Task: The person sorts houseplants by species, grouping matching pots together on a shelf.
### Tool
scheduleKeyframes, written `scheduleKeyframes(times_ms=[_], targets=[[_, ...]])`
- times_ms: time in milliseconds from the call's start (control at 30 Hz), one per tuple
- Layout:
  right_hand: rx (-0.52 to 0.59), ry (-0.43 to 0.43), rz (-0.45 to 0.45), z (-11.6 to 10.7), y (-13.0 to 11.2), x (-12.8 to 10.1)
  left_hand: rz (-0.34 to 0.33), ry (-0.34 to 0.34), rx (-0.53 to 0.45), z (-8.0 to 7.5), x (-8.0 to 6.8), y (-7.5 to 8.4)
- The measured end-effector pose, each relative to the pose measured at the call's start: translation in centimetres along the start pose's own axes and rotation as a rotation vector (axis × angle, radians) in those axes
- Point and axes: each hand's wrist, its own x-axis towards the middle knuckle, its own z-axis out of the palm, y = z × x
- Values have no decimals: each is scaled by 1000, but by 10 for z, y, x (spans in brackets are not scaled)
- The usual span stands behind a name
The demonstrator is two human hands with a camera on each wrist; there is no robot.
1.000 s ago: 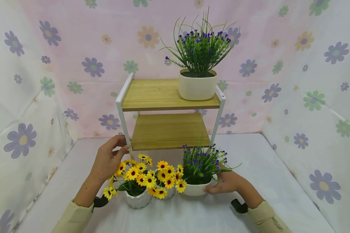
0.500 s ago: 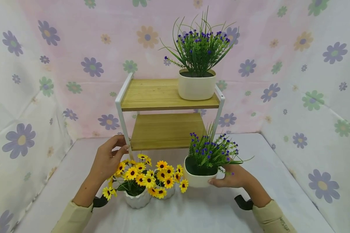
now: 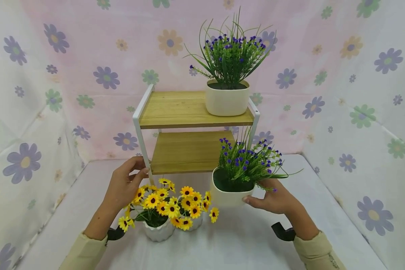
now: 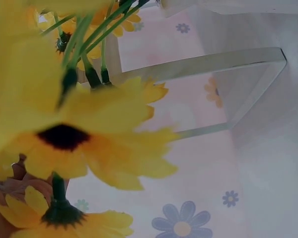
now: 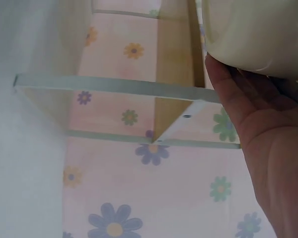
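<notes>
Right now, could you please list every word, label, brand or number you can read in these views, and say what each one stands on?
No text can be read in full in any view.
Right sleeve cuff: a small dark print near the picture's lower edge, too small and blurred to read.
Both cream pots, the shelf rack and the flowered backdrop: no lettering, only flower patterns on the cloth.
</notes>
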Motion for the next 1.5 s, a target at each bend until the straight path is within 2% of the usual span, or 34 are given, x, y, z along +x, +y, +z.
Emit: scheduleKeyframes(times_ms=[400, 800, 1033, 1500], targets=[[119, 35, -180, -17, -26, 21, 10, 8, -31, 0, -2, 2], [126, -31, -263, -34, -73, 57, 5, -5, -39, 2, -1, 2], [138, -70, -350, -38, -97, 85, 5, 3, -29, 0, -1, 2], [144, -24, -262, -27, -134, 154, 2, 2, -44, -1, 0, 1]])
